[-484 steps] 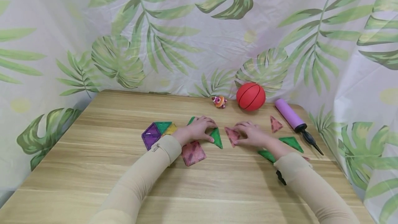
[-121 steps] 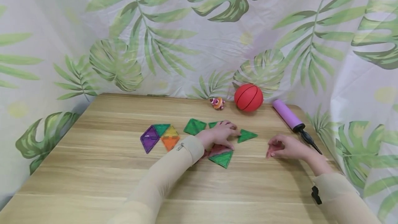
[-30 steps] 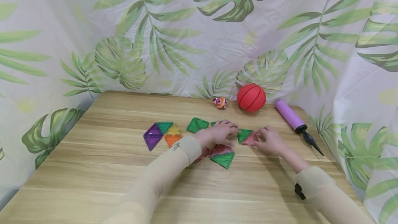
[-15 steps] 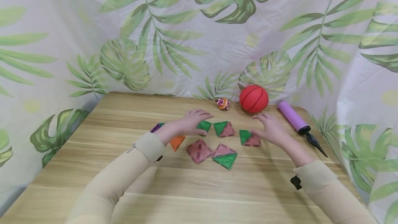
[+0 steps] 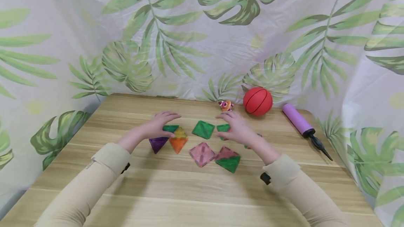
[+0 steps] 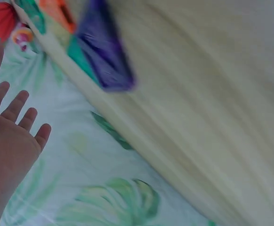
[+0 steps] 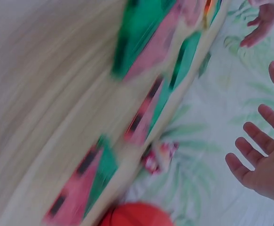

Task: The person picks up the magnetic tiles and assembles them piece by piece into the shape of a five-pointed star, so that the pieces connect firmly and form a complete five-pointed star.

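Observation:
Flat magnetic tiles lie on the wooden table [image 5: 202,192]. My left hand [image 5: 159,123] is open with spread fingers over a cluster of a purple tile [image 5: 156,143], a teal tile [image 5: 170,128], a yellow tile [image 5: 180,133] and an orange tile [image 5: 178,144]. My right hand [image 5: 235,127] is open over a green tile [image 5: 222,128]. Between the hands lies a green square [image 5: 203,129]. Nearer me are a pink square [image 5: 202,153] and a pink-and-green pair [image 5: 228,159]. The blurred wrist views show the left hand [image 6: 10,141] and the right hand [image 7: 263,162] empty, fingers straight.
A red ball [image 5: 257,101], a small toy figure [image 5: 226,105] and a purple pump [image 5: 298,119] stand along the table's far right edge. A leaf-print cloth [image 5: 202,38] hangs close behind and beside the table. Bare wood lies between me and the tiles.
Both hands have let go of tiles and swung left: the left from the green square to the coloured cluster, the right from the right-hand green-pink pair to the middle one.

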A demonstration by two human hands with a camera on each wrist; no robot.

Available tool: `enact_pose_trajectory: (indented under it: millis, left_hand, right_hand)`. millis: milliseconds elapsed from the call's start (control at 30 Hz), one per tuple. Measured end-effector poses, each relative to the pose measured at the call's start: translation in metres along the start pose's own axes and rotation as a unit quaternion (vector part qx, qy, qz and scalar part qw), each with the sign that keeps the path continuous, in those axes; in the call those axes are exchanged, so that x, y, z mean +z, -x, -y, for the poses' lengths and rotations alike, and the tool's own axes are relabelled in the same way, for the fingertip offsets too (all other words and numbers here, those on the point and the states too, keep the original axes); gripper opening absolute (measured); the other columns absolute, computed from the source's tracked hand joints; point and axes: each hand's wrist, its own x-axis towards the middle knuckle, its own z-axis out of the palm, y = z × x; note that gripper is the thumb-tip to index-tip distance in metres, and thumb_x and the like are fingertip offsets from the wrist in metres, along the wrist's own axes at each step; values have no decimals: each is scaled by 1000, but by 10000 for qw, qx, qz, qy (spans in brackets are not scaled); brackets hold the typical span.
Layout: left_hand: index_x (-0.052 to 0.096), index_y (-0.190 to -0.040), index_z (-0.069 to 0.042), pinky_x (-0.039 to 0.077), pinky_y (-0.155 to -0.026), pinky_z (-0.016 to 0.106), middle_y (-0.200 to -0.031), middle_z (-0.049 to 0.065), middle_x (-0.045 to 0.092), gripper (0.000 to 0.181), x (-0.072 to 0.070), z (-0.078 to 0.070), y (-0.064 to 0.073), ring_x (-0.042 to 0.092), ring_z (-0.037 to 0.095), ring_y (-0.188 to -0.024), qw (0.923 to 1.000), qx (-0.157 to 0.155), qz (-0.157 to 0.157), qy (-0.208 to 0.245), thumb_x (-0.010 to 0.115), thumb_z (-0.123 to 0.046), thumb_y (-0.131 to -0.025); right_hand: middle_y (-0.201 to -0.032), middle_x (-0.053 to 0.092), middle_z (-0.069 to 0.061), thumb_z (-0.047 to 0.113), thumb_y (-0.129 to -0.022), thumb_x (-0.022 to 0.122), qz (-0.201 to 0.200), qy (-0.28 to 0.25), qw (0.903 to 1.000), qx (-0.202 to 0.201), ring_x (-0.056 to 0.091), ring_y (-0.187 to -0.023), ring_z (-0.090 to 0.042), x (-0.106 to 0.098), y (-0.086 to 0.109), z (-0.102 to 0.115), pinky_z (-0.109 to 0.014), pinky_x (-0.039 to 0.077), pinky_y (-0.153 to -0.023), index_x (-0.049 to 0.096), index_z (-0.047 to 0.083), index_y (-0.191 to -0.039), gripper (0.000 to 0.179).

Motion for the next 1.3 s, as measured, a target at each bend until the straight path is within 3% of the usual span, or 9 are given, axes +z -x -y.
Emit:
enact_pose_trajectory:
  millis: [333, 500, 700, 867, 1067, 1300]
  left_hand:
    - [35, -144, -2, 26, -104, 61, -144, 26, 37, 99, 7, 40, 35, 33, 47, -130, 9987, -290, 418, -105, 84, -37, -66]
    - [36, -143, -2, 31, -101, 61, -141, 25, 40, 107, 10, 43, 45, 40, 46, -126, 9977, -306, 595, -130, 87, -41, -58]
    - [40, -140, 1, 32, -100, 60, -140, 25, 42, 103, 13, 41, 45, 41, 45, -125, 9984, -107, 518, -186, 87, -42, -59]
    - [39, -141, -2, 32, -100, 61, -141, 24, 41, 104, 17, 42, 44, 41, 45, -125, 9983, -209, 529, -88, 87, -45, -59]
    - [34, -145, -7, 30, -100, 63, -146, 25, 34, 110, 20, 47, 42, 34, 48, -129, 9977, -370, 572, -25, 86, -50, -58]
    - [34, -145, -6, 36, -98, 55, -138, 22, 44, 103, 17, 45, 33, 44, 38, -121, 9936, -530, 745, 661, 85, -43, -64]
  right_hand:
    - [-149, 34, -8, 37, -83, 72, 808, -119, 9945, -663, 29, -137, -28, 48, -37, 42, -49, 25, -110, 48, 19, -137, 62]
    - [-151, 32, -8, 41, -83, 70, 1317, -229, 9880, -774, 27, -138, -27, 68, -52, 57, -44, 24, -112, 43, 20, -141, 67]
    - [-151, 31, -9, 45, -84, 68, 1769, -35, 9824, -591, 28, -138, -26, 88, -68, 65, -39, 29, -110, 42, 22, -142, 68]
    - [-149, 36, -10, 41, -84, 69, 1930, 176, 9806, -283, 31, -137, -27, 96, -73, 63, -37, 30, -110, 42, 18, -143, 68]
    - [-146, 41, -7, 41, -84, 70, 1912, 201, 9811, -235, 32, -136, -25, 102, -75, 59, -37, 29, -110, 48, 17, -138, 63]
    - [-144, 42, -7, 44, -83, 70, 1818, 229, 9828, -209, 34, -134, -25, 105, -74, 57, -37, 30, -109, 54, 18, -133, 59]
